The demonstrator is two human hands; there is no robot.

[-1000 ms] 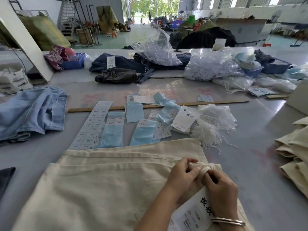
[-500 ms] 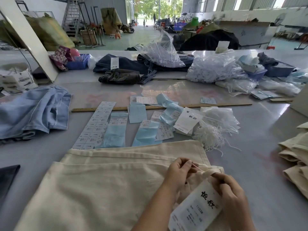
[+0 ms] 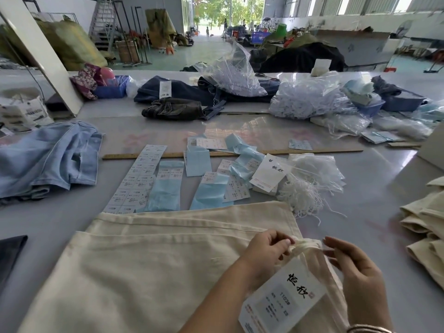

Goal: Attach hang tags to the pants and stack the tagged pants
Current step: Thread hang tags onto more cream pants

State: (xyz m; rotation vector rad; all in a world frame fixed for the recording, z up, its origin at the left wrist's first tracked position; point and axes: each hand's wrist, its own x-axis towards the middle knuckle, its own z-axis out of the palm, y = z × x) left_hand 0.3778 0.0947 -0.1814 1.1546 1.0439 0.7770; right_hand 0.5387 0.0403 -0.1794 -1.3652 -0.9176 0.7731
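Cream pants (image 3: 149,265) are spread flat on the desk (image 3: 374,200). A belt loop at the waistband is pinched by the left hand (image 3: 266,251); a hang tag (image 3: 281,301) (white, printed) hangs from it. The right hand (image 3: 355,267) is held just beside, fingers (image 3: 334,243) loosely curled, nothing visibly gripped.

Bright, even daylight enters from the open doorway (image 3: 211,18) ahead and the windows (image 3: 360,6) upper right, both overexposed. The grey table (image 3: 374,179) carries soft glare at right and only faint shadows. Wide-angle bending curves the edges; the far hall looks soft.
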